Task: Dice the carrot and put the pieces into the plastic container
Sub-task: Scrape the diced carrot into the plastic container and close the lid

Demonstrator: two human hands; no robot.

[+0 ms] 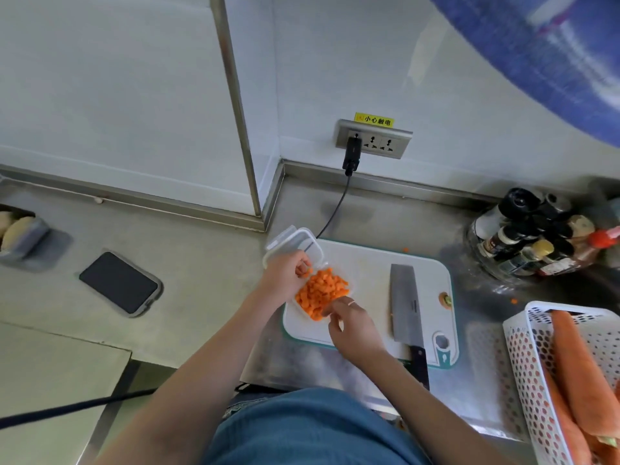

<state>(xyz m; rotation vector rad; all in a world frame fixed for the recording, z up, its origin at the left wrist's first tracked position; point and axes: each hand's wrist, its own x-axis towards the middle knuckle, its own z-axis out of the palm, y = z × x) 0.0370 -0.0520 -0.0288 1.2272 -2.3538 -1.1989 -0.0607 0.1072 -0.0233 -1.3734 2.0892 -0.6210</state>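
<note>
Dice (321, 293) heaped in box (349, 280), on board's (369, 273) left part.
Left hand (287, 275) pinching pieces at box's far-left edge; right hand (349, 325) at near corner, fingers curled, grip unclear; lid (288, 245) hinged open, just beyond.

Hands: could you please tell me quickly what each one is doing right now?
Left hand: pinching carrot pieces.
Right hand: fingers curled at the container; grip cannot be told.

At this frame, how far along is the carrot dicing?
Dicing looks done: the cleaver lies idle on the white cutting board. The orange carrot dice fill the clear plastic container. Left hand and right hand are at the pile. Left: stray bits, maybe the lid.
</note>
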